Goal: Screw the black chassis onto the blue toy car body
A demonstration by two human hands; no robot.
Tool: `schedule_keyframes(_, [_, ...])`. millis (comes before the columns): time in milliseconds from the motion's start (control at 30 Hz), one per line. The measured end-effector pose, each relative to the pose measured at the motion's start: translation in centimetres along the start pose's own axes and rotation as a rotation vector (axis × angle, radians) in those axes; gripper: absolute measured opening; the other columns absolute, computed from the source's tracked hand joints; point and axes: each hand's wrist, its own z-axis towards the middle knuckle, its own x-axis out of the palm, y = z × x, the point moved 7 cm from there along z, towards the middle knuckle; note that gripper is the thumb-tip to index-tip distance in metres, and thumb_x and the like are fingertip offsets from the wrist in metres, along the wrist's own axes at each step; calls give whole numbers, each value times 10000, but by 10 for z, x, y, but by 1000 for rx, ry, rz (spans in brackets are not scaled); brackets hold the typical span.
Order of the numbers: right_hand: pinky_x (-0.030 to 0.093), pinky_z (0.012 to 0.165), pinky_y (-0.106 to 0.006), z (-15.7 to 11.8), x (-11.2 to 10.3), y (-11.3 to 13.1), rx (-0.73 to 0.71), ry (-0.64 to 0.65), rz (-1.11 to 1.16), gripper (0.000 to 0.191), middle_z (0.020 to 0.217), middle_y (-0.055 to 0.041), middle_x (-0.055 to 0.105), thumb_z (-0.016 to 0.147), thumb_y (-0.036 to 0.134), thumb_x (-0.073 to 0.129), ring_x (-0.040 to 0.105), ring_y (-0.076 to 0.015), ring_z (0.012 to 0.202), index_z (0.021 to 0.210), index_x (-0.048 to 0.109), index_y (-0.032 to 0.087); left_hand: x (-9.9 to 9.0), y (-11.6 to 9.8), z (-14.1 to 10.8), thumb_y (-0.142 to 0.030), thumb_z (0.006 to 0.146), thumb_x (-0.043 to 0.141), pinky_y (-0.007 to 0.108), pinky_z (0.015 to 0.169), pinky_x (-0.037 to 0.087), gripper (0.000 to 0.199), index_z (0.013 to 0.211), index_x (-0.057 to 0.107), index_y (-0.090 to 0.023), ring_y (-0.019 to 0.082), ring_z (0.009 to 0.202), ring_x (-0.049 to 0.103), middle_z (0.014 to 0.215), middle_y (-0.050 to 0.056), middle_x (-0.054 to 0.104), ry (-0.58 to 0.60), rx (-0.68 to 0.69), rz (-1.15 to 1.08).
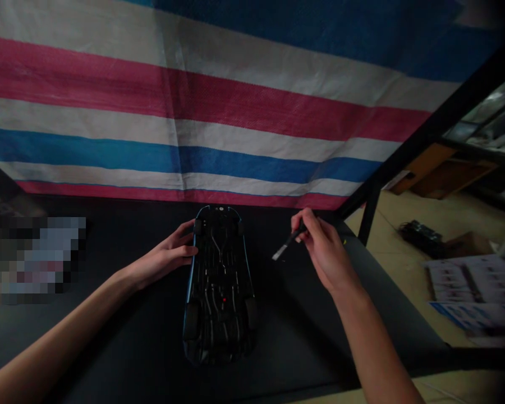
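A toy car (221, 280) lies upside down on the dark table, its black underside and wheels facing up and a blue body edge showing along its sides. The fingers of my left hand (174, 247) are stretched out and apart, with their tips touching the car's left side near its far end. To the right of the car, apart from it, my right hand (320, 241) is closed around the dark handle of a small brush (287, 246). The brush's pale flat tip points down and left, just above the table.
A striped plastic sheet (235, 112) hangs behind the dark table (143, 336). A blurred-out rectangular item (42, 255) is at the left. Beyond the table's right edge, boxes (473, 280) and a dark bundle (421, 238) lie on the floor beside a black frame post (368, 216).
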Motion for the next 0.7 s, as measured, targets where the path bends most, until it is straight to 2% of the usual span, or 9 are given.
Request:
schedule_keyframes(67, [477,735,-274,-1,-18,11,-117,0,-168,381,786,6,540,1019,539,532,551,-138,733,808,575,224,0,0,0,-312,821,798,395,1030,501,738,1479,473,-391,269,1252,590,1487,41,561,-6,-7,-6])
schedule_keyframes(100, [491,729,-285,-2,-24,10,-125,46,-272,334,790,8,565,1027,526,517,574,-146,720,880,585,234,0,-1,0,-309,814,806,384,1023,504,742,1473,477,-393,262,1248,588,1489,35,558,-13,-9,-8])
schedule_keyframes(167, [505,709,-295,-6,-27,-4,-71,216,-533,255,804,8,601,1037,484,504,602,-158,709,997,597,250,1,-3,-1,-303,807,809,371,1015,506,738,1462,482,-392,255,1245,585,1488,26,556,-20,-9,-11])
schedule_keyframes(233, [521,836,-318,-15,-26,-20,-107,380,-765,208,949,-28,661,1033,413,511,660,-186,897,1023,635,246,4,-5,-2,-301,815,799,378,1020,505,723,1458,481,-387,259,1246,585,1474,29,565,-14,-4,-12])
schedule_keyframes(267, [525,852,-324,-19,-28,-28,-110,407,-800,199,994,-41,671,1019,393,531,668,-195,932,1001,655,239,5,-6,-3,-300,821,792,386,1025,502,717,1460,478,-383,262,1248,585,1464,34,571,-9,0,-12])
schedule_keyframes(367, [549,739,-307,-30,-31,-49,-97,426,-851,239,1002,-64,686,1000,409,550,678,-189,830,976,690,216,7,-8,-3,-299,823,790,402,1038,492,726,1468,464,-372,267,1252,581,1438,47,583,8,8,-18])
schedule_keyframes(433, [557,729,-302,-35,-30,-57,-97,416,-877,271,1025,-70,693,1010,430,533,689,-189,832,1004,704,220,6,-7,-3,-297,821,792,406,1048,482,734,1471,460,-371,261,1247,581,1428,46,587,11,12,-22])
schedule_keyframes(567, [559,724,-305,-41,-27,-64,-105,385,-938,305,1072,-57,699,1035,461,487,696,-185,814,1064,714,260,4,-5,-2,-297,823,792,412,1056,469,744,1478,447,-371,250,1236,581,1424,39,586,16,13,-20])
schedule_keyframes(700, [541,703,-316,-44,-25,-69,-123,358,-1011,333,1038,-49,702,1050,473,447,691,-196,789,1024,714,274,4,-3,-3,-294,826,793,418,1071,454,741,1477,448,-374,249,1258,569,1436,40,574,1,7,-19])
